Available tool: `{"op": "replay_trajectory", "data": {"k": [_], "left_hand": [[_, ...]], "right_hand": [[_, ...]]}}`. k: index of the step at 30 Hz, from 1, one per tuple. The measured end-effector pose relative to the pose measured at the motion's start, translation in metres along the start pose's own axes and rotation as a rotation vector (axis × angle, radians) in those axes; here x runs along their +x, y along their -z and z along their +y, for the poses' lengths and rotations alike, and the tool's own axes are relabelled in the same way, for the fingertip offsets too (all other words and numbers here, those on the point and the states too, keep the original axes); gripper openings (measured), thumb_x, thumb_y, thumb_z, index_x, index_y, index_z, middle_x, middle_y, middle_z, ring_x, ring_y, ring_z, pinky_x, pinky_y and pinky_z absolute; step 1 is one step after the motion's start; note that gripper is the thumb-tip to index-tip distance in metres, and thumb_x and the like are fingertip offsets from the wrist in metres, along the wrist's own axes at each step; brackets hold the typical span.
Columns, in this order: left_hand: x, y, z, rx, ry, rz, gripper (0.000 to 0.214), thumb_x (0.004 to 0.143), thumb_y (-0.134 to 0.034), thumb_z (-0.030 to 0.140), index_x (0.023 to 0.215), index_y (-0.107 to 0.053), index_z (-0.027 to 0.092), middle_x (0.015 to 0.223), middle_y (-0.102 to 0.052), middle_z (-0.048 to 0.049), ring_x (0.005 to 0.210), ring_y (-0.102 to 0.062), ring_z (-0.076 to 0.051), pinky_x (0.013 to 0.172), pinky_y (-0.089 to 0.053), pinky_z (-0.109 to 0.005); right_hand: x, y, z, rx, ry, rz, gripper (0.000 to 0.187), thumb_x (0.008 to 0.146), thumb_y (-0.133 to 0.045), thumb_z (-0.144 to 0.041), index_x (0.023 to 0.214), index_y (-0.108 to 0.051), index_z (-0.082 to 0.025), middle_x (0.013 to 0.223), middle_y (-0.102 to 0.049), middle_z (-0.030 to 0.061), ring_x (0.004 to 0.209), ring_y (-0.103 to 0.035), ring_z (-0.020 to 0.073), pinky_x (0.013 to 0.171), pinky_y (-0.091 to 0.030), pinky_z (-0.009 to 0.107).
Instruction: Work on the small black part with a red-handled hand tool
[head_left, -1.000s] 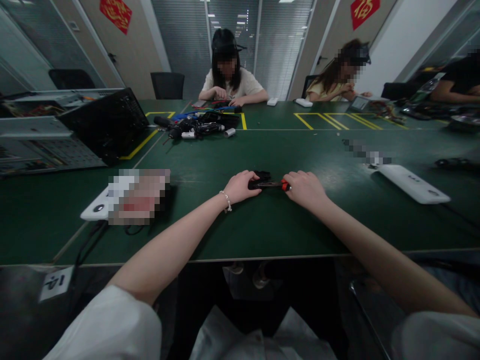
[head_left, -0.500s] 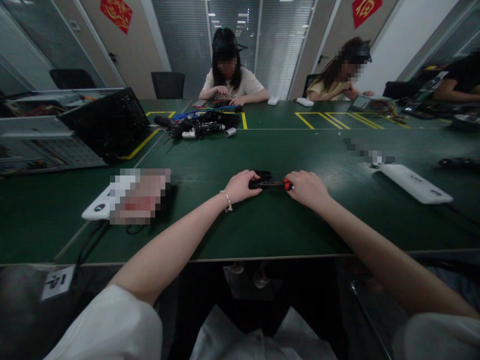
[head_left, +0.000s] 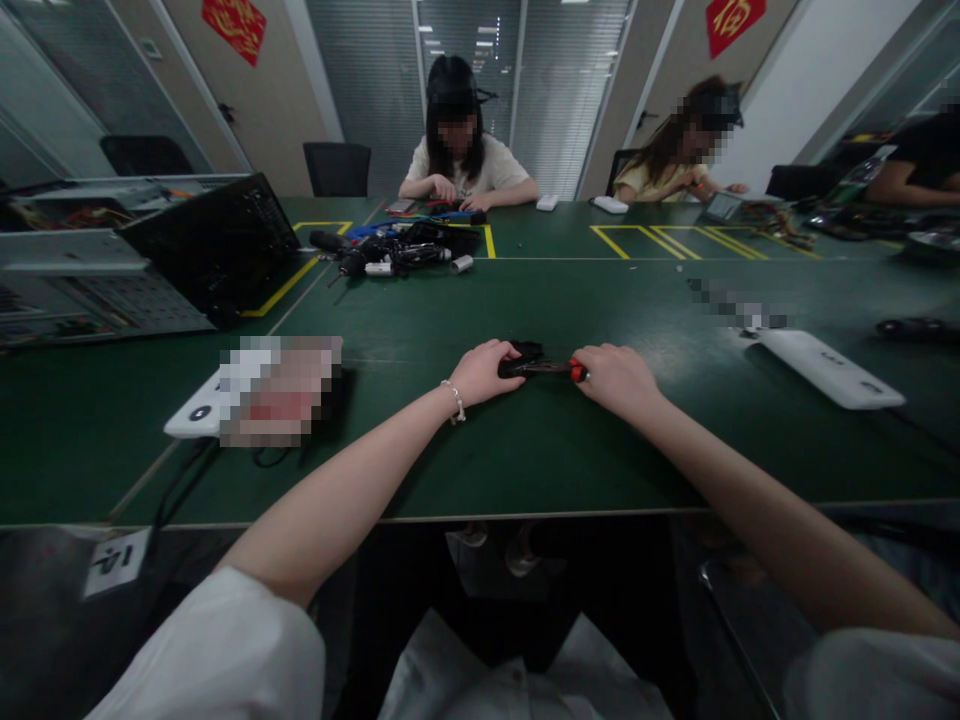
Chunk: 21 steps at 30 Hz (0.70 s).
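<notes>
Just above the table, near its middle, my left hand is closed with thumb and fingers around a black bundle. It looks like cable or thin plastic, but its exact kind does not show. My right hand is closed on a red-handled tool. The tool's slim dark metal end points left and reaches the black bundle. My right fingers hide most of the handles, so I cannot tell whether it is scissors or pliers.
A white power bank with a blurred flat thing lies left, another white device right. Beyond are a heap of cables and an opened computer case. Across the green table a person works; others sit right.
Almost nothing differs. Both hands keep their hold in the same place, with the tool's end still at the black bundle; the view has shifted very slightly.
</notes>
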<state>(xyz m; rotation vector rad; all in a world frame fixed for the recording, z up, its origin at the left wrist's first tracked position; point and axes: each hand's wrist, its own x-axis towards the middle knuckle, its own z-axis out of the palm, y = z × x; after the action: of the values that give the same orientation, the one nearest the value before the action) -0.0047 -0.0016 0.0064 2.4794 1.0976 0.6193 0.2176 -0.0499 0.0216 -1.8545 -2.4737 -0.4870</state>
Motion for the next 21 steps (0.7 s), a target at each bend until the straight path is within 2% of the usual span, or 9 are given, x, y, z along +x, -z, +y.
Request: {"op": "replay_trajectory", "data": {"k": [4, 10, 21], "left_hand": [[0.0005, -0.0005, -0.0004, 0.014, 0.0, -0.003, 0.029, 0.072, -0.061, 0.036, 0.094, -0.058, 0.018, 0.095, -0.059, -0.0049, 0.086, -0.056, -0.02, 0.073, -0.046, -0.032], [-0.0002, 0.0011, 0.0007, 0.005, 0.005, -0.01, 0.03, 0.073, -0.061, 0.036, 0.096, -0.057, 0.018, 0.097, -0.059, -0.0054, 0.088, -0.056, -0.02, 0.073, -0.046, -0.032], [-0.0007, 0.0023, 0.0037, 0.012, 0.015, -0.012, 0.03, 0.073, -0.061, 0.036, 0.096, -0.057, 0.018, 0.098, -0.06, -0.0054, 0.09, -0.056, -0.02, 0.075, -0.046, -0.033]], "right_hand": [[-0.0005, 0.001, -0.0009, -0.026, -0.003, -0.003, 0.016, 0.076, -0.048, -0.024, 0.085, -0.059, -0.017, 0.085, -0.065, 0.007, 0.076, -0.055, 0.0204, 0.061, -0.033, 0.03], [-0.0028, 0.0013, -0.0008, -0.069, 0.028, 0.059, 0.016, 0.075, -0.049, -0.02, 0.087, -0.059, -0.016, 0.088, -0.065, 0.008, 0.079, -0.054, 0.0215, 0.064, -0.032, 0.031], [-0.0012, -0.0035, 0.0025, -0.043, 0.013, 0.05, 0.015, 0.076, -0.049, -0.024, 0.085, -0.059, -0.018, 0.086, -0.065, 0.0067, 0.077, -0.054, 0.0197, 0.063, -0.032, 0.03]]}}
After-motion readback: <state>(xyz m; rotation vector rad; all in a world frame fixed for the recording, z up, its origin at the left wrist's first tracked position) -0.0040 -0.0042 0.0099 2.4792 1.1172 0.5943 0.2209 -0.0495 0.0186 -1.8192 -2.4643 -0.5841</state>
